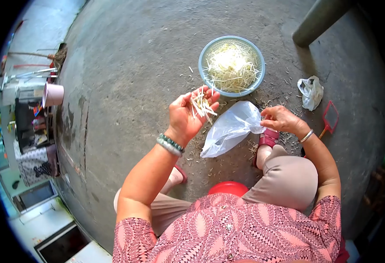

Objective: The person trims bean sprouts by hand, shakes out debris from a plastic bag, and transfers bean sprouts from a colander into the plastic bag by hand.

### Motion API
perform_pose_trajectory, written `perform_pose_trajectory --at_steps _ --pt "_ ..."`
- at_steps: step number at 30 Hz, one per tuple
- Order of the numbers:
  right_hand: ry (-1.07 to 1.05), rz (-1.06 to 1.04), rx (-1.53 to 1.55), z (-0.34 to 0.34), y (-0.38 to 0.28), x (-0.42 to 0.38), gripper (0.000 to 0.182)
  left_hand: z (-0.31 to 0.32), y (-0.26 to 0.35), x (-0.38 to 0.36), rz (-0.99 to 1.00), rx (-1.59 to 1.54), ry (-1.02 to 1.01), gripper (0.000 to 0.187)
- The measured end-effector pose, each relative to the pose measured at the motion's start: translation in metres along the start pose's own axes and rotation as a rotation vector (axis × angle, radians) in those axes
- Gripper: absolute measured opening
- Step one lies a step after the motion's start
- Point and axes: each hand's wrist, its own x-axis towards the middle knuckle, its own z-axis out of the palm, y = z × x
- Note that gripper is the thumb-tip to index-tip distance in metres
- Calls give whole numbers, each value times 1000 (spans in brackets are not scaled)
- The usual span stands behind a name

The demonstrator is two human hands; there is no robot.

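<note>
Found a large heap of pale sprouts (231, 65) in the blue basket (262, 70), far on the floor (135, 48), with a handful of sprouts (202, 104) outside, in the left hand (183, 119). Judged well along by heap size, yet incomplete with that handful outside. Recorded left grip as palm up, fingers loosely curled around the handful; right hand (285, 119) as pinching the plastic bag (231, 129), near side of basket. Could not determine bag contents. Noted scattered scraps (290, 141), a crumpled white bag (310, 92) at right, and a pink bucket (53, 95) at left, contents hidden.
</note>
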Motion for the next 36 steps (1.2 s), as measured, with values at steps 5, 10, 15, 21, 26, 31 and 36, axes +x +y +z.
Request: perform_pose_trajectory --at_steps 5,10,15,21,26,31,36 --pt "-35 62 -32 19 26 31 54 -20 -3 108 50 298 250 44" --pt "41 58 29 45 40 41 55 -1 -15 144 15 374 318 66" --pt "34 36 -101 54 47 37 59 -28 -8 136 23 208 249 67" --pt "89 100 -163 69 54 34 29 -64 -11 90 6 6 226 56" --pt "155 120 -70 75 63 35 27 -69 -15 73 -7 -56 218 53" --pt "133 139 23 79 73 33 42 -106 1 55 142 -33 195 54" --pt "109 120 -45 90 70 29 55 -148 -18 6 -138 907 934 73"
